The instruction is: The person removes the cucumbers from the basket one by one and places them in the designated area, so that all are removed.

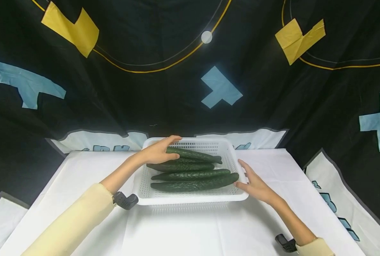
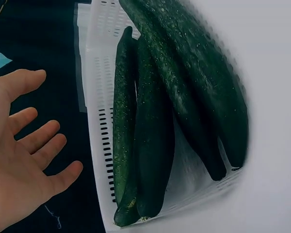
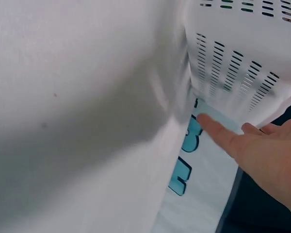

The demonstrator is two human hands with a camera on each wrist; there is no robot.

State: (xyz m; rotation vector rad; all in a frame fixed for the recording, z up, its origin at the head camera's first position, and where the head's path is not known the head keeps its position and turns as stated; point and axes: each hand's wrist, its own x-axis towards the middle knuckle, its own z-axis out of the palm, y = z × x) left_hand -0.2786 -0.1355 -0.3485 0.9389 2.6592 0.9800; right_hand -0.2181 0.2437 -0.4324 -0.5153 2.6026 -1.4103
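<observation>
A white plastic basket [image 1: 190,201] with slotted walls holds several long dark green cucumbers [image 1: 193,185], laid side by side from left to right. Over the basket's back left corner is my left hand [image 1: 160,150], its fingers spread and nothing in them. The left wrist view has that hand [image 2: 34,145] beside the slotted wall, apart from the cucumbers [image 2: 155,126]. My right hand [image 1: 256,184] is at the basket's right end, fingertips right at the rim. From the right wrist, its fingers [image 3: 223,133] appear extended beside the basket's outer wall [image 3: 223,102].
The basket stands on a table with a white cloth [image 1: 174,231]. Behind hangs a black curtain [image 1: 164,106] with yellow and pale blue patches. White printed cloth [image 1: 333,199] lies along the right side. Each wrist wears a black device [image 1: 125,201].
</observation>
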